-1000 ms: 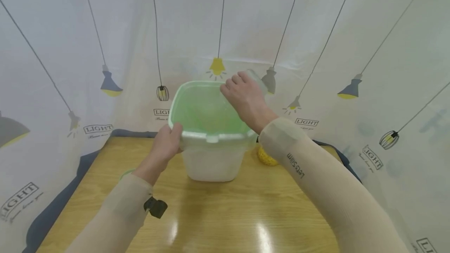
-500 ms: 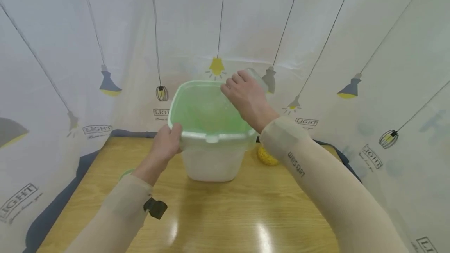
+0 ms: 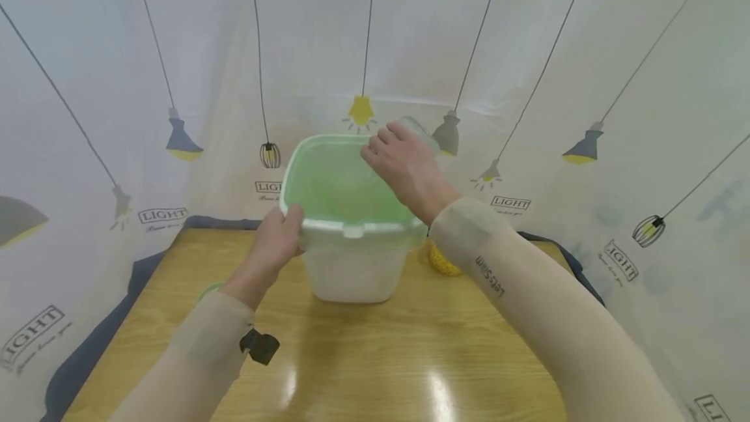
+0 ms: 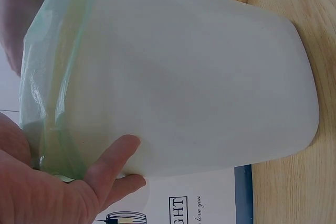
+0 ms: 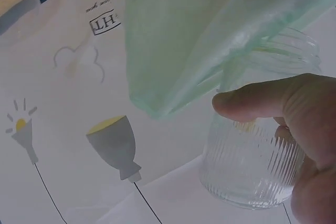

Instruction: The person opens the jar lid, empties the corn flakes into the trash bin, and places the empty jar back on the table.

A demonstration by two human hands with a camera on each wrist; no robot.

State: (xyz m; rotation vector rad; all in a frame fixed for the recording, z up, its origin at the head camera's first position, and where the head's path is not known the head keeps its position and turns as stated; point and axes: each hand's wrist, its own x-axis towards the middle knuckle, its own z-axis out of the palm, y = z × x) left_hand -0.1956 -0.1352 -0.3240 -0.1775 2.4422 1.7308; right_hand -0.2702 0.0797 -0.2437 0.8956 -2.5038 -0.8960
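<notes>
A white plastic bin [image 3: 354,275] stands on the table, lined with a green plastic bag [image 3: 334,187] folded over its rim. My left hand [image 3: 278,239] grips the bin's rim and bag at the left side; in the left wrist view its fingers [image 4: 113,163] lie against the outer wall. Over the far right of the bin's mouth, my right hand [image 3: 404,161] holds a clear ribbed glass jar [image 5: 252,166]. The jar is tipped with its open mouth down toward the bag, and a few small yellow bits show in it. The bin's bottom is hidden.
Behind my right forearm, a yellow speckled thing [image 3: 443,262] stands on the wooden table [image 3: 363,363]. A green-rimmed item [image 3: 209,289] is mostly hidden by my left wrist. A lamp-print curtain [image 3: 316,31] encloses the table's back and sides.
My right hand and the jar have shifted slightly left over the bin. My left hand and the bin stay in place.
</notes>
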